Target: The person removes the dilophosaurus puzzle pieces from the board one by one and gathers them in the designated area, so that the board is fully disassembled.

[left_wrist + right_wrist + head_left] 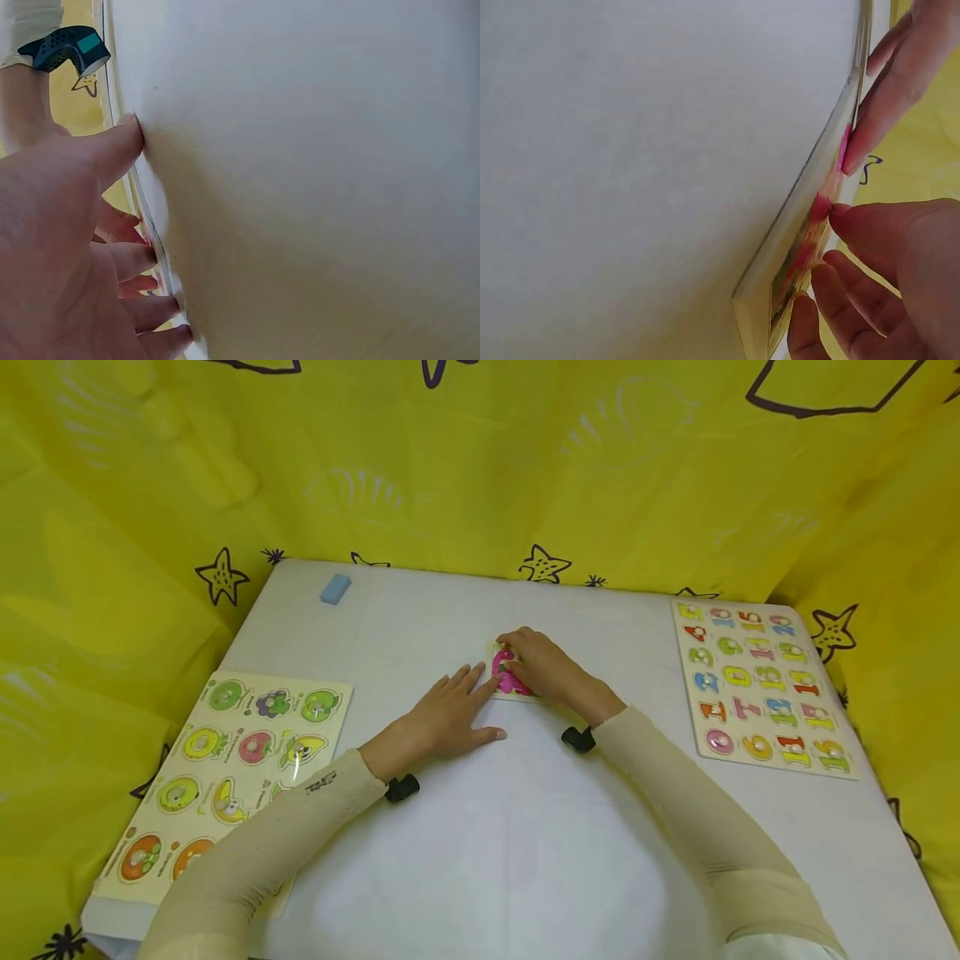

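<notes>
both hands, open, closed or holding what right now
Left hand: open, fingers spread, touching the small pale rectangular board with a pink dinosaur.
Right hand: fingers bent, touching that board; whether it grips cannot be told.

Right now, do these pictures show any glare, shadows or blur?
Head view: white glare on the cream board of colourful fruit shapes; left wrist view: soft shadow across the white tabletop beside the bare left hand; right wrist view: the small cream board with a pink picture looks smeared, seen nearly edge-on.

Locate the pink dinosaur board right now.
In the head view, the pink dinosaur board lies near the picture's middle on the white table, touched by the left hand and partly covered by the right hand.
</notes>
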{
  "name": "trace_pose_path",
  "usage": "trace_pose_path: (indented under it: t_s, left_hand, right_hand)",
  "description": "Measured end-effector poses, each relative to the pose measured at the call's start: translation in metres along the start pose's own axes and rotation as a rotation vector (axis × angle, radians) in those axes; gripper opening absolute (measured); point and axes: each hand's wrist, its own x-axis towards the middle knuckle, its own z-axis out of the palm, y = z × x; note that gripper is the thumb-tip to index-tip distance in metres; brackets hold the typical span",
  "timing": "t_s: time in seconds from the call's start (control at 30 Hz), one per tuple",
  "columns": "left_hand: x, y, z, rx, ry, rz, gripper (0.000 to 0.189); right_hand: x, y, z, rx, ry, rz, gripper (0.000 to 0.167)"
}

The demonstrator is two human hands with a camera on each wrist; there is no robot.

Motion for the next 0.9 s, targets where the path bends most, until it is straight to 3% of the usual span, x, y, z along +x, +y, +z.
trace_pose_path:
  t_s: [0.2, 0.5, 0.9]
  left_hand:
    - [0.0003, 0.0, 0.0006, -0.003, -0.001, 0.009, 0.091]
    - [0.0005, -0.0009, 0.0007, 0.002, -0.006, 0.01, 0.091]
    - [0.0011, 0.001, -0.0009, 0.012, -0.014, 0.002, 0.091]
  right_hand:
    - [-0.0045, -0.0044, 0.0033, -0.081, 0.042, -0.013, 0.05]
    - [-0.0064, -0.0037, 0.0061, -0.096, 0.069, -0.058, 0.047]
    - [-0.0027, -0.0055, -0.0004, -0.103, 0.027, -0.111, 0.047]
